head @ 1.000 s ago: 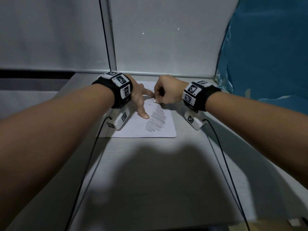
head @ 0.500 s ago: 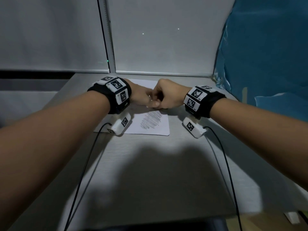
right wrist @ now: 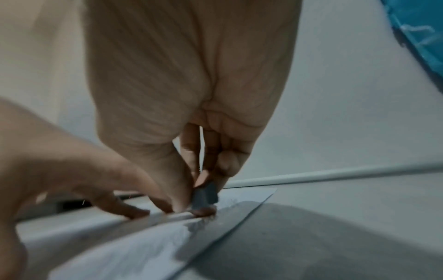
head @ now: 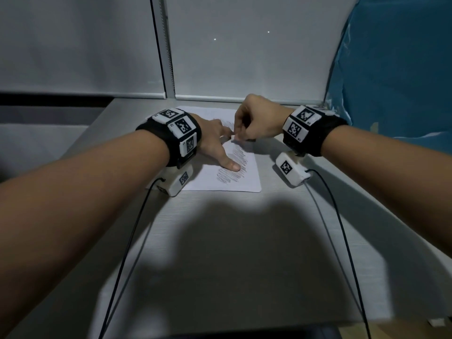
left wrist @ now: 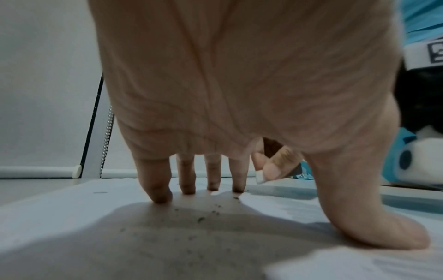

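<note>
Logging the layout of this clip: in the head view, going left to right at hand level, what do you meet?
In order: left wristband → left hand → eraser → right hand → right wristband → blue sheet.

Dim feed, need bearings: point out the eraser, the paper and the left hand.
eraser (left wrist: 260, 177), left wrist view, on its white end.
paper (head: 248, 182), head view, on the bare near-right corner.
left hand (head: 212, 142), head view, on the back of the hand.
</note>
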`<state>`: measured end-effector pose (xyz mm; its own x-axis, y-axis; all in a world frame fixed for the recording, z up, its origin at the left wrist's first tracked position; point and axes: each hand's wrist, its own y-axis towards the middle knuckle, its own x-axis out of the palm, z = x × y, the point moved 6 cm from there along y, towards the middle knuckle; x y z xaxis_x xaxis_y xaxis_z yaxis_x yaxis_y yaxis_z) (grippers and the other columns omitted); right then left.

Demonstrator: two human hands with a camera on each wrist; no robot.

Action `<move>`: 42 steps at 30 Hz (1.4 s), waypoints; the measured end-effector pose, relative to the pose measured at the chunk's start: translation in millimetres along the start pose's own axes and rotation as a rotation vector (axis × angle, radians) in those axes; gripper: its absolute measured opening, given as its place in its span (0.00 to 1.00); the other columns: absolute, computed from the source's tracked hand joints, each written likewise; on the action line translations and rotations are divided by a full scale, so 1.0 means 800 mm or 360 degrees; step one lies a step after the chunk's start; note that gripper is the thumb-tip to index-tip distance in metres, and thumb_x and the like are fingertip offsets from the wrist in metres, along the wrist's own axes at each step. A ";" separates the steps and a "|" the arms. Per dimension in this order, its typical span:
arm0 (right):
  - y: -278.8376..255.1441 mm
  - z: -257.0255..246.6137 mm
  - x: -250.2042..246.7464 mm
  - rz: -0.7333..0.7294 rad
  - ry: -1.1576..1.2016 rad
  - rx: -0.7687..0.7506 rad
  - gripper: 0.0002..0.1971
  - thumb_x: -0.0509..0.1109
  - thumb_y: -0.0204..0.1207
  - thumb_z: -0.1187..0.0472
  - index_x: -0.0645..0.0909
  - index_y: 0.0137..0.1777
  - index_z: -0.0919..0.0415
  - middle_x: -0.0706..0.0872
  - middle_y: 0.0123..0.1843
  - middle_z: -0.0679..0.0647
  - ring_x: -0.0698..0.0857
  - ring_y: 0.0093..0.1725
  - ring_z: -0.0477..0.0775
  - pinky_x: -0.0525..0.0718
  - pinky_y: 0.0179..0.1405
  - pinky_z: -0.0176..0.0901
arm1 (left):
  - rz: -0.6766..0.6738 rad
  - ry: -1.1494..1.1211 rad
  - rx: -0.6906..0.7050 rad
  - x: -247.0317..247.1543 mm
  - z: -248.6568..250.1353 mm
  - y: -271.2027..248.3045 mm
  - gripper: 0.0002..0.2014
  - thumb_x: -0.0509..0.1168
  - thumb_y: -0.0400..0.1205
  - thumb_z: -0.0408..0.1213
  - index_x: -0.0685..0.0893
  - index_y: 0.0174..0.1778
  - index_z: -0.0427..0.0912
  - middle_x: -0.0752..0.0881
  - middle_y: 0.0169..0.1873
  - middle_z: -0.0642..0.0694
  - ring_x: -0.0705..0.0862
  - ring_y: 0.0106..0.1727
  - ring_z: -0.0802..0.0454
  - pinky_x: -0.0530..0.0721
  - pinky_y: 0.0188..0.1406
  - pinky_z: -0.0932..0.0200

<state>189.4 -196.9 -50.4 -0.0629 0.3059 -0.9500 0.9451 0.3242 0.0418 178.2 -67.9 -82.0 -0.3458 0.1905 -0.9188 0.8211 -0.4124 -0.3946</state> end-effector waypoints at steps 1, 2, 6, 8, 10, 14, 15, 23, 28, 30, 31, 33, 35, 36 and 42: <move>-0.001 -0.001 -0.001 -0.0012 -0.0008 -0.0014 0.01 0.81 0.71 0.65 0.93 0.40 0.59 0.87 0.25 0.42 0.81 0.22 0.35 0.80 0.27 0.29 | -0.0011 -0.0008 -0.0002 0.000 -0.001 0.000 0.60 0.70 0.63 0.80 0.52 0.88 0.63 0.53 0.87 0.52 0.59 0.86 0.43 0.64 0.80 0.37; -0.003 -0.004 0.001 -0.0045 -0.0019 -0.0039 0.00 0.81 0.71 0.64 0.93 0.41 0.59 0.87 0.26 0.42 0.81 0.22 0.35 0.79 0.26 0.27 | -0.0016 -0.0008 -0.0007 -0.001 -0.001 0.001 0.60 0.70 0.63 0.79 0.52 0.88 0.63 0.53 0.87 0.53 0.59 0.86 0.43 0.63 0.80 0.38; -0.009 0.001 0.014 -0.0163 0.0013 -0.0060 0.02 0.81 0.73 0.65 0.93 0.40 0.62 0.93 0.31 0.51 0.88 0.29 0.42 0.84 0.32 0.31 | -0.0038 0.0051 -0.0015 -0.001 0.002 0.004 0.62 0.71 0.59 0.80 0.52 0.88 0.66 0.55 0.86 0.52 0.61 0.85 0.42 0.66 0.78 0.38; -0.003 0.007 0.011 -0.0079 -0.0097 -0.0030 0.03 0.81 0.72 0.63 0.93 0.38 0.60 0.93 0.33 0.50 0.91 0.34 0.47 0.89 0.37 0.39 | -0.0042 0.0058 -0.0029 -0.001 0.003 0.005 0.61 0.71 0.60 0.79 0.51 0.88 0.66 0.56 0.86 0.50 0.61 0.85 0.40 0.66 0.77 0.37; -0.001 0.008 0.007 -0.0018 -0.0182 -0.0018 0.04 0.81 0.72 0.61 0.92 0.36 0.57 0.93 0.34 0.48 0.91 0.37 0.49 0.93 0.43 0.45 | -0.0046 0.0059 -0.0040 -0.003 0.006 0.006 0.61 0.71 0.61 0.78 0.49 0.88 0.66 0.56 0.86 0.48 0.60 0.85 0.39 0.66 0.77 0.37; -0.018 -0.013 0.017 -0.0157 -0.0163 -0.0162 0.03 0.81 0.73 0.61 0.93 0.41 0.59 0.94 0.37 0.50 0.88 0.35 0.46 0.89 0.40 0.37 | -0.0048 0.0111 -0.0056 -0.003 0.007 0.006 0.63 0.69 0.57 0.82 0.52 0.87 0.67 0.58 0.85 0.49 0.63 0.84 0.38 0.68 0.75 0.37; -0.023 -0.019 0.019 -0.0197 -0.0147 -0.0195 0.03 0.81 0.73 0.61 0.93 0.43 0.60 0.93 0.37 0.51 0.88 0.35 0.46 0.87 0.38 0.35 | -0.0051 0.0118 -0.0059 -0.003 0.007 0.006 0.64 0.69 0.55 0.82 0.53 0.87 0.66 0.59 0.85 0.49 0.63 0.84 0.38 0.69 0.74 0.37; -0.004 -0.008 0.008 -0.0044 -0.0158 -0.0043 0.04 0.79 0.71 0.63 0.90 0.35 0.57 0.92 0.33 0.47 0.91 0.37 0.52 0.93 0.43 0.47 | -0.0067 0.0132 -0.0103 -0.005 0.010 0.005 0.62 0.69 0.61 0.80 0.49 0.89 0.62 0.55 0.86 0.50 0.59 0.86 0.39 0.65 0.77 0.36; -0.026 -0.027 0.024 -0.0186 -0.0139 -0.0214 0.03 0.78 0.71 0.62 0.90 0.37 0.57 0.92 0.34 0.51 0.89 0.35 0.51 0.89 0.38 0.42 | -0.0024 0.0092 -0.0069 -0.005 0.010 0.003 0.57 0.72 0.63 0.76 0.57 0.87 0.63 0.60 0.85 0.49 0.64 0.84 0.39 0.69 0.74 0.41; -0.029 -0.026 0.023 -0.0217 -0.0103 -0.0205 0.03 0.80 0.71 0.63 0.91 0.37 0.57 0.93 0.34 0.50 0.89 0.34 0.48 0.89 0.38 0.41 | -0.0030 0.0091 -0.0073 -0.005 0.012 0.004 0.58 0.72 0.63 0.77 0.56 0.87 0.63 0.59 0.85 0.49 0.64 0.84 0.39 0.69 0.74 0.40; -0.026 -0.024 0.020 -0.0201 -0.0089 -0.0183 0.03 0.80 0.71 0.63 0.92 0.38 0.58 0.93 0.34 0.50 0.88 0.33 0.47 0.88 0.38 0.41 | -0.0037 0.0100 -0.0080 -0.004 0.011 0.005 0.59 0.72 0.62 0.78 0.54 0.88 0.64 0.58 0.85 0.49 0.63 0.84 0.39 0.68 0.75 0.39; -0.014 -0.015 0.013 -0.0102 -0.0114 -0.0108 0.03 0.79 0.71 0.63 0.93 0.38 0.59 0.93 0.35 0.51 0.88 0.34 0.48 0.90 0.40 0.44 | -0.0052 0.0111 -0.0093 -0.005 0.011 0.004 0.62 0.71 0.61 0.79 0.51 0.88 0.63 0.57 0.86 0.49 0.62 0.85 0.39 0.67 0.76 0.37; -0.005 -0.011 0.009 -0.0013 -0.0169 -0.0044 0.03 0.78 0.71 0.63 0.92 0.37 0.60 0.93 0.35 0.51 0.91 0.37 0.52 0.94 0.43 0.49 | -0.0066 0.0088 -0.0101 -0.006 0.009 0.004 0.62 0.71 0.62 0.78 0.50 0.89 0.60 0.56 0.86 0.49 0.60 0.85 0.39 0.67 0.76 0.37; -0.002 -0.010 0.008 0.0000 -0.0182 -0.0039 0.04 0.77 0.70 0.64 0.92 0.36 0.60 0.93 0.35 0.52 0.91 0.38 0.54 0.94 0.44 0.51 | -0.0065 0.0081 -0.0102 -0.006 0.010 0.003 0.62 0.71 0.63 0.78 0.51 0.89 0.60 0.56 0.86 0.49 0.60 0.85 0.39 0.66 0.77 0.37; -0.025 -0.028 0.024 -0.0157 -0.0115 -0.0240 0.01 0.79 0.71 0.64 0.93 0.40 0.59 0.93 0.35 0.51 0.89 0.35 0.49 0.89 0.38 0.40 | -0.0004 0.0032 -0.0047 -0.005 0.011 -0.003 0.55 0.73 0.66 0.73 0.58 0.87 0.60 0.60 0.85 0.49 0.64 0.84 0.41 0.68 0.74 0.44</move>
<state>162.2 -177.4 -62.4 -0.1243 0.2025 -0.9714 0.8765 0.4813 -0.0118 173.6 -75.7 -77.9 -0.3392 0.2093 -0.9171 0.8332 -0.3857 -0.3962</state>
